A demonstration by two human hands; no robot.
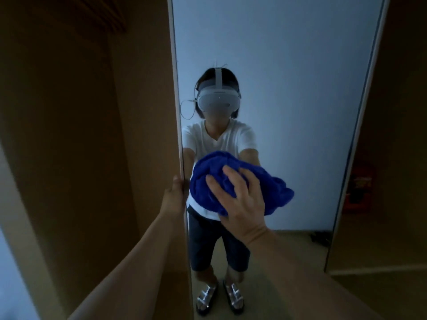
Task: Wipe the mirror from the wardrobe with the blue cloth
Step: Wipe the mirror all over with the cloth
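Your right hand (240,199) is pressed against the mirror (288,88) with the blue cloth (208,179) bunched under it; the fingers (217,188) are spread and curled into the fabric, gripping it against the glass. The cloth sits at about the middle of the mirror's height, toward its left side, and its crumpled folds bulge out beyond your hand on the left and right. Your left hand (174,195) reaches up along the left edge of the mirror panel; the thumb lies on the brown outer side, while the other fingers wrap round the pale edge strip (176,93) out of sight, so it seems to be clasping the door edge, though you cannot tell how tightly. The mirror is a tall panel framed by that light strip on both sides, set between brown wardrobe (80,135) surfaces at left and right. In the glass you see a reflection of a person in a white T-shirt (221,139), dark shorts (208,236) and shiny sandals (208,296), wearing a white headset (218,102), with a plain pale wall (300,135) behind and a beige floor (288,262) below. The room is dim, and a reddish object (360,188) shows faintly on the right, beyond the mirror's edge.
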